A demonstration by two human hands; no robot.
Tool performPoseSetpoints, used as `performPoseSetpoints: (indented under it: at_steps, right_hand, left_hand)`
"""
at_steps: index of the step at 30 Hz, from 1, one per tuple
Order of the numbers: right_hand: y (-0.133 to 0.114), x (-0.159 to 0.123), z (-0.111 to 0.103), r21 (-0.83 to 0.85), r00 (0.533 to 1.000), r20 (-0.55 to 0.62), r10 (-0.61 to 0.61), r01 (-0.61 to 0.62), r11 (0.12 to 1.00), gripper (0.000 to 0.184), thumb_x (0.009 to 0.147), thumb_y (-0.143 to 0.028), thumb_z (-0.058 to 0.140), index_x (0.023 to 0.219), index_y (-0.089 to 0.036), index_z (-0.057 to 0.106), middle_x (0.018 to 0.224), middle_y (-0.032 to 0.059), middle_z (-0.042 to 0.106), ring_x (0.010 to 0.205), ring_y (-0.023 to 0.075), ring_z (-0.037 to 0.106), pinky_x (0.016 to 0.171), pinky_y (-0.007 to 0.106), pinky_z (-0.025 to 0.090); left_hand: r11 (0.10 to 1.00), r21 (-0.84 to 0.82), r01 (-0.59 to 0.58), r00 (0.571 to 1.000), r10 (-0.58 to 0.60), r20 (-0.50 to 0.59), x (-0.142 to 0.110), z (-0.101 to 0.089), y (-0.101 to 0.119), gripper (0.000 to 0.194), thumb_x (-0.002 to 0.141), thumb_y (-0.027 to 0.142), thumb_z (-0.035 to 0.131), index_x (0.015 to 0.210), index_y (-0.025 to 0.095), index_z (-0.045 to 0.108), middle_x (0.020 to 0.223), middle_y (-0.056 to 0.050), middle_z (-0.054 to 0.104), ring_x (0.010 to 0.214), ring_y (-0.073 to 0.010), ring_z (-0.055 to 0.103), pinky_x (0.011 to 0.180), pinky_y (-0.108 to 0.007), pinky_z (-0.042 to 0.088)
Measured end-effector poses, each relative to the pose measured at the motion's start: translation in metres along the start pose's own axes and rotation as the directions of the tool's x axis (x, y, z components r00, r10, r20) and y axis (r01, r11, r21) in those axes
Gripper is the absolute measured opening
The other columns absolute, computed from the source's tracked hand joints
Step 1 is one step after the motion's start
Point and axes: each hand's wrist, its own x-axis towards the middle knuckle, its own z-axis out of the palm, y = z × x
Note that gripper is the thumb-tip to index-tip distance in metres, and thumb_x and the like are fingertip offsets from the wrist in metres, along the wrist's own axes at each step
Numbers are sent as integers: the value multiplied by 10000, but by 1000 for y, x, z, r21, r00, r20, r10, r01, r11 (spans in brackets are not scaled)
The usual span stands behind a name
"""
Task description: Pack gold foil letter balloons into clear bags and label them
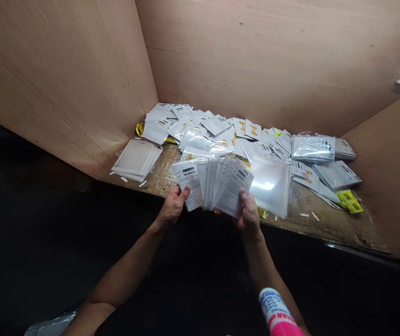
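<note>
Both my hands hold a fanned stack of white printed packets (214, 182) just above the front edge of the worktable (329, 224). My left hand (174, 204) pinches the left end of the fan, thumb on top. My right hand (247, 211) grips the right end from below. The packets show black text and barcodes. Right beside the fan lies a pile of clear plastic sleeves (272, 185), touching it at the right.
A heap of similar packets (228, 133) with gold shapes covers the back of the table. Clear sleeves (137, 159) are stacked at left, bagged bundles (313, 148) at right, yellow barcode labels (350, 200) near the right front. Plywood walls (256, 60) enclose the table. A pink-and-white tube (279, 315) shows at bottom.
</note>
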Motion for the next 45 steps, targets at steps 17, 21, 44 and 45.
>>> performPoseSetpoints:
  at_steps: [17, 21, 44, 45]
  right_hand:
    - [8, 31, 76, -687, 775, 410, -480, 609, 396, 263, 872, -315, 837, 1108, -222, 764, 985, 65, 753, 874, 251, 652, 867, 390, 555]
    - [68, 19, 105, -681, 562, 685, -463, 721, -132, 200, 1051, -268, 595, 1189, -208, 728, 1066, 142, 744, 964, 289, 644, 885, 427, 506]
    - [35, 115, 85, -538, 697, 687, 206, 298, 788, 444, 761, -424, 935, 1124, -206, 801, 1026, 54, 797, 1028, 287, 741, 974, 435, 616]
    - [36, 114, 82, -534, 705, 687, 177, 325, 781, 472, 760, -396, 934, 1171, -216, 788, 1049, 51, 791, 1039, 284, 736, 976, 427, 616]
  left_hand:
    - [875, 248, -416, 836, 475, -274, 2, 23, 20, 752, 765, 383, 945, 1400, 274, 558, 1468, -136, 620, 1375, -285, 634, 1135, -382, 538]
    - [934, 104, -341, 882, 356, -307, -19, 27, 17, 612, 785, 516, 949, 1227, 204, 662, 1157, -96, 772, 1155, -291, 759, 1067, -403, 592]
    - [776, 447, -445, 890, 440, 121, 46, -94, 41, 715, 702, 341, 972, 1280, 219, 569, 1135, -54, 721, 990, -211, 715, 878, -319, 601]
    - [760, 454, -465, 876, 468, 114, 42, -94, 40, 732, 703, 332, 966, 1285, 236, 533, 1147, -52, 704, 982, -206, 709, 856, -308, 595]
